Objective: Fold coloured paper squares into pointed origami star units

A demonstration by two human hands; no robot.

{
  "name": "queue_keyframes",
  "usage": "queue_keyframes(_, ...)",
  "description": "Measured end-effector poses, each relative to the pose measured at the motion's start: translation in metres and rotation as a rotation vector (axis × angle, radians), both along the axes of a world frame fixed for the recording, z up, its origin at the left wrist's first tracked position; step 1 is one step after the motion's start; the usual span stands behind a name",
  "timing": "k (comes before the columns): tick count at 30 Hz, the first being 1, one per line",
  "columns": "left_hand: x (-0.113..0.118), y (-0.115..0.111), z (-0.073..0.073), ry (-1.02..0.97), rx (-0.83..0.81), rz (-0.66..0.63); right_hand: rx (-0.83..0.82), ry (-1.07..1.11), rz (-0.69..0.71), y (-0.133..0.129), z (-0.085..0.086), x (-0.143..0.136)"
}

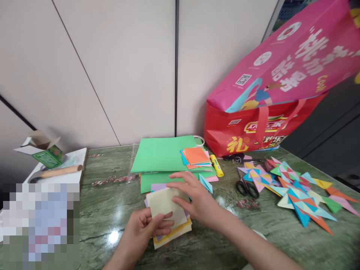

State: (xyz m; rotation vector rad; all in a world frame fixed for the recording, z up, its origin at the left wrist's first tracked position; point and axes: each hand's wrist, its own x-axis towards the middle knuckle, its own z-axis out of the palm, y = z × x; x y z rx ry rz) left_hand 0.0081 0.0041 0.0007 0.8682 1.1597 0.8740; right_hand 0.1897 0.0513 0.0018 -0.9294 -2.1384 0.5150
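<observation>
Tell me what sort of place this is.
Probably a paper-craft workspace on a green marbled tabletop: the square paper sheets, folded paper stars and scissors suggest it. Home or office, I can't tell.

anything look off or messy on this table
No clear spill or damage. The cream, purple and yellow square paper stack is fanned, edges misaligned; at left, the green and white cardboard box gapes open, flaps out.
</observation>
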Motion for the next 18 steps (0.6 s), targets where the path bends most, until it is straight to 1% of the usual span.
queue_keyframes(3, 0.002, 0.001, 0.0, -0.01, -0.011, 0.008, 0.229, -0.084, -0.004, -0.005, 0.0, -0.004)
queue_keyframes(5, 0.003, 0.001, -0.001, -0.001, -0.001, 0.006, 0.3, -0.107, 0.02, -0.008, 0.001, -0.007)
queue_keyframes(10, 0.003, 0.001, -0.004, 0.021, 0.026, -0.006, 0.332, -0.104, 0.076, -0.014, 0.0, -0.012)
queue_keyframes(14, 0.003, 0.001, -0.004, 0.02, 0.03, 0.007, 0.395, -0.079, 0.066, -0.015, -0.002, -0.012)
queue_keyframes(18, 0.003, 0.001, -0.004, -0.029, 0.035, 0.006, 0.436, -0.059, 0.066, -0.017, 0.0, -0.011)
